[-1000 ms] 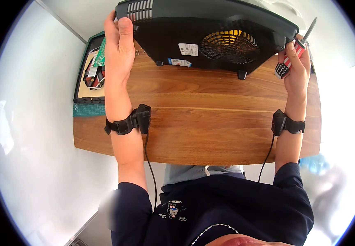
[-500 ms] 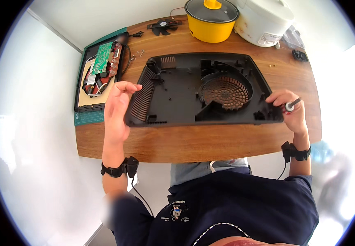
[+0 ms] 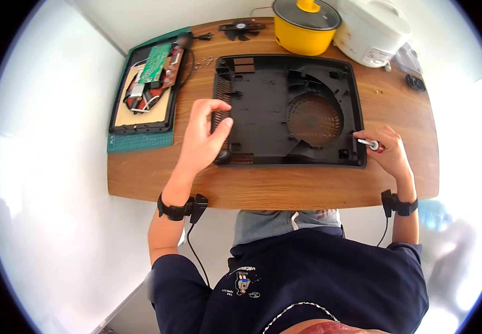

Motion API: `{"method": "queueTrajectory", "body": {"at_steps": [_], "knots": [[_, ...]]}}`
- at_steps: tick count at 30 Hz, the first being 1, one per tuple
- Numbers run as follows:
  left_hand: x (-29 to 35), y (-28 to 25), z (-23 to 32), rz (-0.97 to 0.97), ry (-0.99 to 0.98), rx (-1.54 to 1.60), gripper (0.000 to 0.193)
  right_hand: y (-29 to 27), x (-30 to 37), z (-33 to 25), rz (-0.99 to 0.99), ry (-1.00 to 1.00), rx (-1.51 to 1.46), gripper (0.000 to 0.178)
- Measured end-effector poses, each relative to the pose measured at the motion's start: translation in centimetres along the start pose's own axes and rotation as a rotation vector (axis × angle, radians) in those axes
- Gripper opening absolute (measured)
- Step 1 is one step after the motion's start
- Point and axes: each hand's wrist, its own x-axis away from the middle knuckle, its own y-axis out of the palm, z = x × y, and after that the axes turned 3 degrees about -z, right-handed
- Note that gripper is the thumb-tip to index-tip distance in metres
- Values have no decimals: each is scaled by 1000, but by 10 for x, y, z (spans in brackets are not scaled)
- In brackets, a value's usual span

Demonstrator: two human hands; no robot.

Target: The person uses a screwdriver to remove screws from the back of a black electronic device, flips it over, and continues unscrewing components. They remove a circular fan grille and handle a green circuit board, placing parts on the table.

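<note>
A black plastic housing (image 3: 260,111) with slotted vents and a round grille rests on the wooden table in front of me, its inside facing up. At its left vented wall is my left hand (image 3: 203,136), open, with thumb and forefinger apart over the edge; whether it touches is hard to tell. My right hand (image 3: 388,150) is closed round a small screwdriver (image 3: 376,146) with a red and clear handle. The fingertips of that hand rest against the housing's right edge.
To the left, a green cutting mat (image 3: 140,142) carries an opened black panel (image 3: 169,119) with a green circuit board (image 3: 156,62). Behind are a black fan (image 3: 242,30), a yellow pot (image 3: 305,39) and a white rice cooker (image 3: 372,33). Small screws (image 3: 203,62) lie nearby.
The housing has come down from a raised, tilted hold to lie on the table, slightly farther to the right. My left hand has loosened and moved right along with it.
</note>
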Motion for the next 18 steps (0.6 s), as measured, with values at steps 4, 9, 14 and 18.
{"method": "queueTrajectory", "body": {"at_steps": [4, 9, 14, 18], "knots": [[-1, -7, 13, -3, -42, 50, 27, -1, 2, 6, 114, -125, -85, 41], [-37, -42, -3, 255, 38, -145, 28, -16, -4, 43, 44, 447, -500, 46], [-72, -58, -36, 238, -64, -112, 22, -3, -25, 66, 40, 655, -420, 45], [-83, -42, -67, 173, 2, -179, 16, 15, -34, 84, 77, 515, -38, 51]]}}
